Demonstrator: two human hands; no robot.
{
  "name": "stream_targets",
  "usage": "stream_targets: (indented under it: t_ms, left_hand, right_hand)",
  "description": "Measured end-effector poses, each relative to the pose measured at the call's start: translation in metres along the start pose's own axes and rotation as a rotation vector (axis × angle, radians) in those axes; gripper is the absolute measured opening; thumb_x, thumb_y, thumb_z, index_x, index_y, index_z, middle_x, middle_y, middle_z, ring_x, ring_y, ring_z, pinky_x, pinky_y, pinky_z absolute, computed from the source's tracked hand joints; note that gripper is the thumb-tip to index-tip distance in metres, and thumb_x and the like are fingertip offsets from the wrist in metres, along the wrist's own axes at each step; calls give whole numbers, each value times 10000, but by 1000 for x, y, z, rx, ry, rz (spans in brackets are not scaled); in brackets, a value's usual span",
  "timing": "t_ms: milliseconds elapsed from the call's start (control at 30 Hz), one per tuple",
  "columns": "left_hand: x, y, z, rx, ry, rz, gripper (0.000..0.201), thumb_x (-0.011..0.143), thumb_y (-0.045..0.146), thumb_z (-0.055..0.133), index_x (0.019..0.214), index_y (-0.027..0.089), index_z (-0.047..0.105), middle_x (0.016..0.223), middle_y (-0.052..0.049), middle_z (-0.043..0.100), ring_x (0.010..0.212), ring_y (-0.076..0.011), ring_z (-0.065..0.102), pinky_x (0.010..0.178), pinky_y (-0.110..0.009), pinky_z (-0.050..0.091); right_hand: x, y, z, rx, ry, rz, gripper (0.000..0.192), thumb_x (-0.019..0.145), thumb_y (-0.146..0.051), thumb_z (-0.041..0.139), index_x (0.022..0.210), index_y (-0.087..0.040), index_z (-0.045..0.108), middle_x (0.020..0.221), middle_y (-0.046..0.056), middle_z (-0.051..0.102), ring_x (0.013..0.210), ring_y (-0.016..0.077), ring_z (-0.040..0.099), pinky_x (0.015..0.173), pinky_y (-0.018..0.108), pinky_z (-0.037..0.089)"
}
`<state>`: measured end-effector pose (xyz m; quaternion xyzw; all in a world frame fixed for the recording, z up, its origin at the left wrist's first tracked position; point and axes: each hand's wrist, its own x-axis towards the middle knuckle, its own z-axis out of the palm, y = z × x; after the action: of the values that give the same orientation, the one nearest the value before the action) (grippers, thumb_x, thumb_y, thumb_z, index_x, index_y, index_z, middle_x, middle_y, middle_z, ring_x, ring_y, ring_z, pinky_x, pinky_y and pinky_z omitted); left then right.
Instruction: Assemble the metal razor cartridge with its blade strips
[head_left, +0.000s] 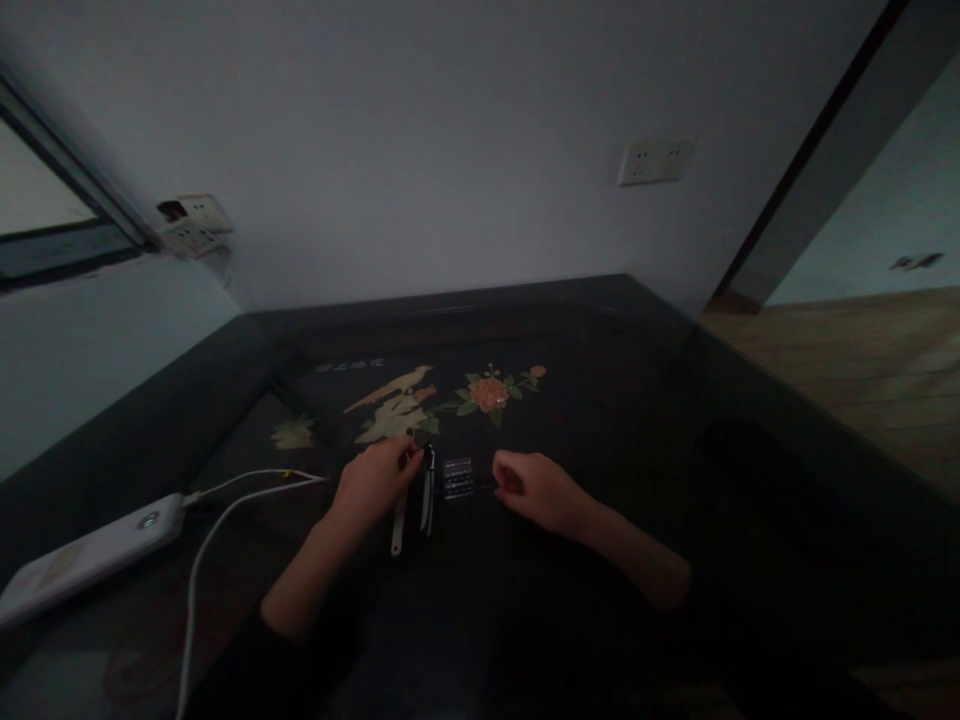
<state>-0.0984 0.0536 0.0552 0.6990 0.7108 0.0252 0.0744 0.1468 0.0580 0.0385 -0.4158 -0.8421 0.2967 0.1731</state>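
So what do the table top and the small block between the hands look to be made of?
The table top looks like dark lacquered wood: glossy, with an inlaid or painted bird and flower. The small block looks like clear plastic or metal, with glinting ridges; too dim to tell. The left hand and right hand flank it.

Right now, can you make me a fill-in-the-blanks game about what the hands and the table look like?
1. The left hand touches the slim tools, while the right hand lies to the ____ of the small clear box.
2. The flower painted on the dark table is ____.
3. The white cable plugs into a ____ power bank.

Missing words: right; orange; white
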Motion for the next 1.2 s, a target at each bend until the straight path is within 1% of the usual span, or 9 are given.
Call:
stream_targets:
  t_ms: [100, 233, 367, 467, 567, 700, 833, 1033, 1200]
  left_hand:
    - [0, -3, -5, 17, -32, -48, 293, 938, 401, 412, 897, 225, 643, 895, -59, 730, 812, -219, 683, 640, -280, 434]
    - [0, -4, -8, 29, -61, -77, 329, 942, 420, 392, 924, 219, 653, 897, -79, 731, 813, -236, 690, 643, -292, 449]
    - [-3, 3, -3, 33, -97, -33, 338, 940, 440, 399, 924, 228, 662, 906, -63, 739, 819, -225, 697, 640, -277, 454]
    - [-6, 10, 2, 62, -115, -2, 336, 929, 445, 427, 898, 222, 676, 920, -66, 743, 823, -232, 700, 634, -280, 456]
    - [-10, 17, 6, 114, -97, 29, 317, 923, 415, 450, 887, 200, 680, 956, -86, 740, 856, -255, 695, 703, -317, 469]
    - [-14, 23, 9, 183, -62, 57, 322, 928, 382, 447, 892, 162, 680, 969, -123, 733, 870, -281, 689, 801, -377, 463]
    - [-15, 26, 10, 218, -58, 64, 325, 927, 377, 448, 887, 153, 680, 953, -126, 735, 866, -284, 692, 806, -383, 459]
    - [-12, 26, 13, 229, -72, 51, 329, 921, 387, 445, 879, 157, 676, 950, -130, 740, 865, -268, 700, 781, -353, 457]
    - [-11, 27, 14, 206, -81, 48, 319, 900, 391, 460, 833, 164, 673, 913, -122, 746, 858, -269, 704, 769, -348, 458]
  right_hand:
    - [9, -1, 10, 5, 35, -2, 174, 779, -57, 616, 889, -181, 564, 772, -25, 567, 702, 120, 534, 625, 221, 370]
    - [14, 0, 21, -19, 66, -6, 284, 806, -110, 664, 1069, -180, 584, 1034, 42, 605, 882, 156, 581, 765, 277, 456]
    - [16, -1, 28, -81, 88, 2, 391, 816, -188, 705, 1181, -176, 565, 1158, 80, 582, 1067, 214, 555, 862, 339, 476]
    - [17, -3, 32, -144, 96, 13, 496, 808, -250, 735, 1257, -173, 540, 1218, 105, 559, 1131, 253, 526, 882, 375, 482]
    - [19, -6, 37, -213, 92, 16, 546, 797, -310, 752, 1280, -163, 543, 1221, 128, 561, 1115, 279, 526, 891, 406, 476]
    - [22, -6, 42, -302, 94, 11, 599, 790, -393, 750, 1287, -119, 557, 1200, 162, 570, 1089, 325, 526, 883, 455, 451]
    - [24, -4, 44, -349, 102, 7, 615, 824, -453, 700, 1324, -136, 535, 1198, 157, 574, 1068, 313, 530, 858, 439, 439]
    - [24, -3, 43, -358, 113, 4, 525, 832, -462, 691, 1245, -154, 595, 1178, 144, 580, 1058, 294, 532, 839, 405, 423]
    - [23, -4, 42, -357, 113, -1, 480, 837, -446, 691, 1219, -168, 606, 1159, 136, 588, 1049, 288, 537, 828, 396, 421]
